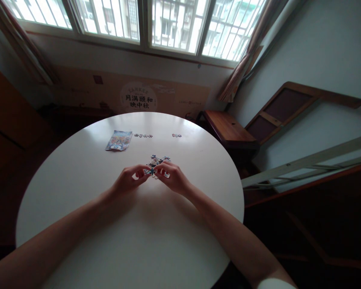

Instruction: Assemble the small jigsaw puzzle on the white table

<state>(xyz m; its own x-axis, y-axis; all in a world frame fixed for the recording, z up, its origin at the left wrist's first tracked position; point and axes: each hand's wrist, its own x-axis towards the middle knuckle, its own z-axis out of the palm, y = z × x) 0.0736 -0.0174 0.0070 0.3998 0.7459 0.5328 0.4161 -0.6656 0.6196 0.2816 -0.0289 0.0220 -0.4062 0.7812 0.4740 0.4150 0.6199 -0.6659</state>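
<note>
My left hand [134,176] and my right hand [171,176] meet over the middle of a round white table. Between their fingertips is a small bluish jigsaw puzzle piece [152,171], pinched from both sides. Just beyond and partly behind my fingers lies a loose pile of puzzle pieces [154,161], dark, blue and pale. My hands hide part of this pile. Farther back, a short row of joined pieces [143,135] lies beside a colourful printed packet [119,140]. A smaller joined strip [177,135] sits to the right of that row.
The round white table [78,176] fills the centre, its far edge close to a low box panel with Chinese writing [138,100] under the windows. A wooden bench [228,126] stands past the table's right edge. A pale metal rail [313,162] runs along the right.
</note>
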